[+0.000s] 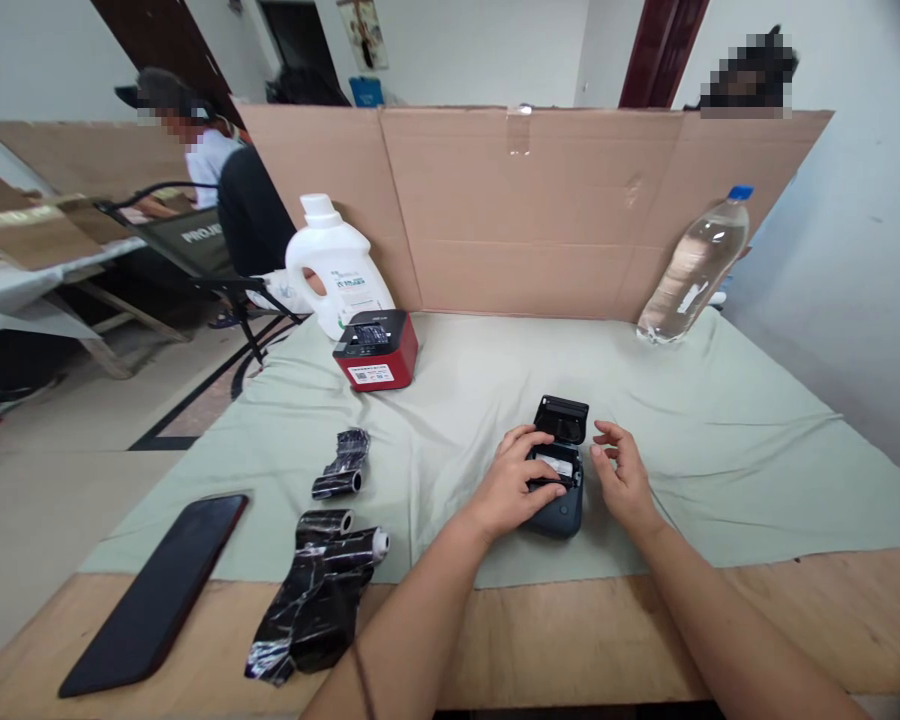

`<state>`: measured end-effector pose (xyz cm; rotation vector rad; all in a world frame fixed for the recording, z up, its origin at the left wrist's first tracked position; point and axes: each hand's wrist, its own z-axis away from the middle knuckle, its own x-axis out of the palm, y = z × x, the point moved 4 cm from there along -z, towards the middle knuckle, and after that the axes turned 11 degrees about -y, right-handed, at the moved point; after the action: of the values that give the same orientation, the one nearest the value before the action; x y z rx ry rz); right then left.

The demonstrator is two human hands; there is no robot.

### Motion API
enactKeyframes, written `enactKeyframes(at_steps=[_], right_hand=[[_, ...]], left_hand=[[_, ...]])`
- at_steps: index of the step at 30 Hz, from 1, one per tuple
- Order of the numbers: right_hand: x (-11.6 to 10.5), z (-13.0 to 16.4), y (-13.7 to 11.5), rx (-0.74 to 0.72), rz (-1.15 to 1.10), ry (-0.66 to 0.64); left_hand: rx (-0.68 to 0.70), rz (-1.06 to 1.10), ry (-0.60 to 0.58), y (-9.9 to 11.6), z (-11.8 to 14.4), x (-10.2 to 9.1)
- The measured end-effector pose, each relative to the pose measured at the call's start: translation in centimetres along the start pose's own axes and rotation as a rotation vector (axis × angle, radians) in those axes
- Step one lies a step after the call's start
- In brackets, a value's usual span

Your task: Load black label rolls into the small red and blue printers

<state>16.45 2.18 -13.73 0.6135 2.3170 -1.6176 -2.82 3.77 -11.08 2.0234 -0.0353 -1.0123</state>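
A small dark blue label printer [559,517] sits on the green cloth in front of me, its black lid [562,420] flipped up. Inside the compartment shows something white, perhaps a paper roll [556,466]. My left hand [511,478] grips the printer from its left side, fingers reaching over the opening and thumb across the front edge. Part of the compartment is hidden under those fingers. Just right of the printer is my right hand [621,475], fingers loosely curved and apart, holding nothing.
Black film rolls [337,550] and a dark flat pad [161,590] lie left. Behind them stand a red-and-black box-shaped device [379,355] and a white jug [337,265]. A water bottle [694,270] leans against the cardboard screen [517,220]. People sit beyond.
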Motion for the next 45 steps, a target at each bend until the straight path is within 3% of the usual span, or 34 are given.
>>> enactKeyframes(at_steps=[5, 8, 15, 21, 24, 28, 33, 36, 39, 42, 45], right_hand=[[0.9, -0.2, 1.3, 0.092, -0.328, -0.198], [0.8, -0.2, 1.2, 0.070, -0.374, -0.225], [0.2, 0.0, -2.0, -0.207, -0.011, -0.279], [0.5, 0.4, -2.8, -0.299, 0.164, -0.276], [0.9, 0.5, -2.1, -0.224, 0.169, -0.288], [1.3, 0.6, -0.4, 0.005, 0.169, -0.311], [1.0, 1.1, -0.8, 0.091, 0.120, -0.415], [0.9, 1.5, -1.8, 0.075, -0.091, -0.471], [1.1, 1.6, -2.1, 0.083, -0.270, -0.441], [1.5, 1.4, -1.3, 0.180, -0.380, -0.404], [1.9, 1.1, -0.7, 0.309, -0.467, -0.446]], left_hand=[[0.030, -0.091, 0.042, 0.3, 0.1, -0.3], [0.071, -0.194, 0.093, 1.0, 0.3, -0.7], [0.118, -0.260, 0.143, 2.0, 0.4, -1.2], [0.077, 0.000, 0.181, 0.7, 0.3, -1.1], [-0.137, 0.079, 0.186, -1.1, 0.2, -0.7], [-0.404, 0.165, 0.062, -3.0, 0.2, 0.3], [-0.374, 0.307, 0.004, -2.8, 0.3, 0.2], [-0.330, 0.568, -0.018, -2.1, 0.4, -0.2], [-0.359, 0.837, -0.068, -1.7, 0.5, -0.2], [-0.420, 0.974, -0.071, -1.8, 0.6, -0.2], [-0.455, 0.979, -0.073, -2.0, 0.6, -0.1]])
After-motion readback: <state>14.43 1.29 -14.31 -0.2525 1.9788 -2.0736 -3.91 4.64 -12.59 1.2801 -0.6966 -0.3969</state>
